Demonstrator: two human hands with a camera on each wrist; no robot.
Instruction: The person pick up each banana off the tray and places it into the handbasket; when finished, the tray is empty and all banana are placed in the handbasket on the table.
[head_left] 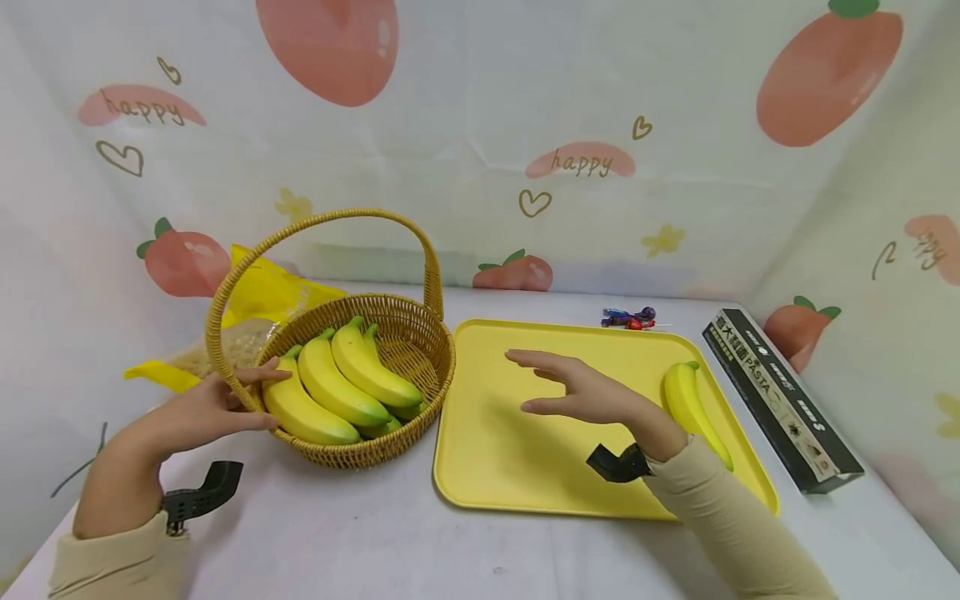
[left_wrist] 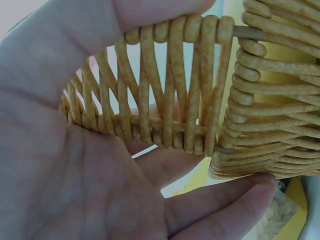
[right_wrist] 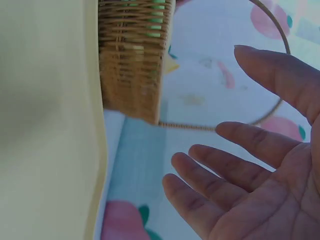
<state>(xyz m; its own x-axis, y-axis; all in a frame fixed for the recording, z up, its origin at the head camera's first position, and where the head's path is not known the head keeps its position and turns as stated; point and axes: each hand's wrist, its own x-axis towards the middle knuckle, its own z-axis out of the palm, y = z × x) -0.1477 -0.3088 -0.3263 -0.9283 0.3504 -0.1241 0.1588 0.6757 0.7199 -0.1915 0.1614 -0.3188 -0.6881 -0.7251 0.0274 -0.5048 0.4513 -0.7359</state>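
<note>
My left hand [head_left: 206,412] holds the wicker basket [head_left: 442,379] at the left foot of its tall arched handle [left_wrist: 165,85]. In the left wrist view the thumb lies along one edge of the handle and the fingers reach behind it. Several yellow bananas [head_left: 341,383] with green tips lie inside the basket. Over the yellow tray [head_left: 555,492] hovers my right hand [head_left: 581,392], fingers spread and thumb apart, holding nothing. A single banana [head_left: 693,408] rests at the tray's right side, partly behind the right forearm.
A black pasta box [head_left: 780,400] lies right of the tray. Wrapped lollipops [head_left: 630,318] sit behind the tray's far edge. Left of the basket, partly hidden, is a yellow bag with a clear window [head_left: 262,287]. A printed cloth [head_left: 465,108] hangs behind the table.
</note>
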